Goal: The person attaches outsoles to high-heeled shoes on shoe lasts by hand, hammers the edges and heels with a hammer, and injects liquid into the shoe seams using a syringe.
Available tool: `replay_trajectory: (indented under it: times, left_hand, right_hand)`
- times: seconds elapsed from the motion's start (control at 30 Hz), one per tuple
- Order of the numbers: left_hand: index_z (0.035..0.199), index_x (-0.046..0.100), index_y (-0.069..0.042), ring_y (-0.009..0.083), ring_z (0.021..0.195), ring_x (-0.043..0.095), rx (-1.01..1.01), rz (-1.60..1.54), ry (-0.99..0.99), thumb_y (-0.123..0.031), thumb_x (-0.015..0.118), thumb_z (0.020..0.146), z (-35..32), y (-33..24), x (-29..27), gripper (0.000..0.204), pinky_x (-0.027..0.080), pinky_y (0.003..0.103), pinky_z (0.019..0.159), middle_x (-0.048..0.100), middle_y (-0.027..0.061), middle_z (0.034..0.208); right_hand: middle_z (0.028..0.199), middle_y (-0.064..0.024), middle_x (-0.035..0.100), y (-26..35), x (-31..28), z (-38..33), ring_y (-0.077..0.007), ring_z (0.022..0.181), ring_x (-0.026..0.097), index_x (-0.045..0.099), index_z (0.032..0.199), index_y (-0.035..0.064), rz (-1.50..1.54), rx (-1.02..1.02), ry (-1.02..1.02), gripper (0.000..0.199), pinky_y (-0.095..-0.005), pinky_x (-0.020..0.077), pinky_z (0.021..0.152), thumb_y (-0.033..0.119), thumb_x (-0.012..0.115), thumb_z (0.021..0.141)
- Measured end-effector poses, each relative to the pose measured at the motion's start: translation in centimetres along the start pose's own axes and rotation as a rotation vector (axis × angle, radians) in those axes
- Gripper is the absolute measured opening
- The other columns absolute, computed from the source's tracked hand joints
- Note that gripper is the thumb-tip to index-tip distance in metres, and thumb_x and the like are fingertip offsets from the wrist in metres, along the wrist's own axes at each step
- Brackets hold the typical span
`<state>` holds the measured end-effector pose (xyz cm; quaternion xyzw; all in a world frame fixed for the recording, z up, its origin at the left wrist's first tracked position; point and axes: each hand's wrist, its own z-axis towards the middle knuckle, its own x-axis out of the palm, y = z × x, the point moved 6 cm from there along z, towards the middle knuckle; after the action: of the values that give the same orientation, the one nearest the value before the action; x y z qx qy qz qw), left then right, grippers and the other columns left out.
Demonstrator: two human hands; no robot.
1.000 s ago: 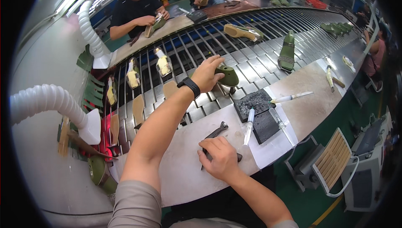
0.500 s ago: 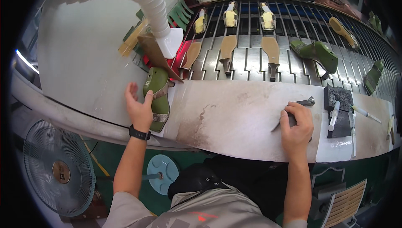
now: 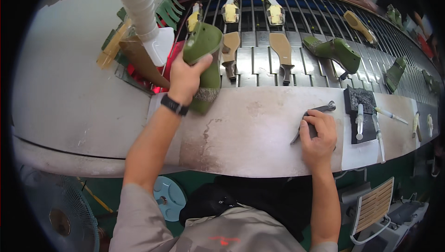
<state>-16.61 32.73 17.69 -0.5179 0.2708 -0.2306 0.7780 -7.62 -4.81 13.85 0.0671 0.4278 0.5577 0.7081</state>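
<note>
My left hand (image 3: 185, 78), with a black watch on the wrist, grips a green shoe last (image 3: 204, 62) and holds it upright above the worn grey bench (image 3: 250, 131), close to the slatted conveyor (image 3: 259, 62). My right hand (image 3: 317, 134) rests on the bench, fingers closed on a dark metal plier-like tool (image 3: 311, 117) that lies flat, its tip pointing up and right.
A white suction hose (image 3: 134, 6) ends left of the last. Tan soles (image 3: 281, 50) and another green last (image 3: 336, 53) ride the conveyor. A black pad (image 3: 360, 115) with white brushes lies right of my hand. A fan (image 3: 60, 215) stands lower left.
My left hand has lifted the green last off the bench's left part and raised it toward the conveyor. My right hand stays on the tool; the view has shifted.
</note>
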Motion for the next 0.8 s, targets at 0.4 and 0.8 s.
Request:
replay_trajectory:
  times: [0.4,0.8]
  left_hand:
    - [0.153,0.039,0.009,0.0442,0.145,0.045,0.288,0.745,-0.288,-0.021,0.083,0.087,11.1,7.8,0.9,0.085,0.036,0.048,0.123,0.044,0.0299,0.155]
    - [0.157,0.030,0.011,0.0470,0.137,0.054,-0.050,0.670,0.099,-0.050,0.092,0.074,26.2,12.1,29.3,0.120,0.045,0.048,0.115,0.053,0.0386,0.146]
  right_hand:
    - [0.121,-0.0182,0.072,-1.4,7.7,12.3,-0.0386,0.105,0.069,0.067,0.123,0.0020,-0.046,-0.024,0.168,0.038,-0.0476,0.0554,0.094,0.015,0.078,0.089]
    - [0.093,-0.0265,0.070,-7.6,11.2,13.9,-0.0444,0.090,0.070,0.062,0.091,-0.0044,0.193,0.517,0.293,0.024,-0.0510,0.0535,0.080,0.017,0.072,0.092]
